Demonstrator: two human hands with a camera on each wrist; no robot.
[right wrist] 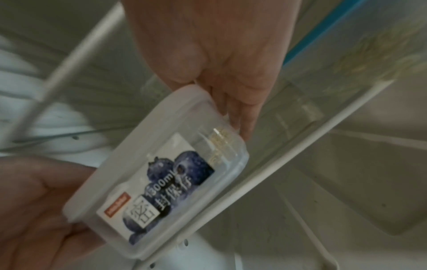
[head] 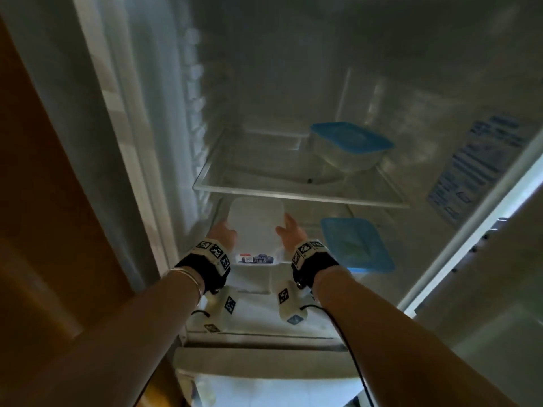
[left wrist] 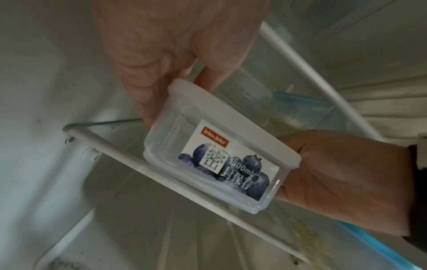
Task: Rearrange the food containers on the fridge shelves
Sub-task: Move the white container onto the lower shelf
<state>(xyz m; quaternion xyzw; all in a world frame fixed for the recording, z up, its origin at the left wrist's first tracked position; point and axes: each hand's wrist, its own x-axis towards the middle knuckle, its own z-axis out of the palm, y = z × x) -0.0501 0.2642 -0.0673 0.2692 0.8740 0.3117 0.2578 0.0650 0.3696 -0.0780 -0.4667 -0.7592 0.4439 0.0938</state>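
White-lidded container (head: 256, 227) held between left hand (head: 224, 234) and right hand (head: 289, 234).

The fridge interior (head: 264, 69) was white and dimly lit, its back wall ribbed. At nine o'clock stood a brown wooden panel (head: 38, 201). A glass shelf with a white rim (head: 293, 193) crossed the middle. At three o'clock, a blue-printed sticker (head: 476, 168) lay on the side wall, and beyond it the pale door edge (head: 470, 230). At six o'clock, a light tiled floor (head: 279, 389) showed.
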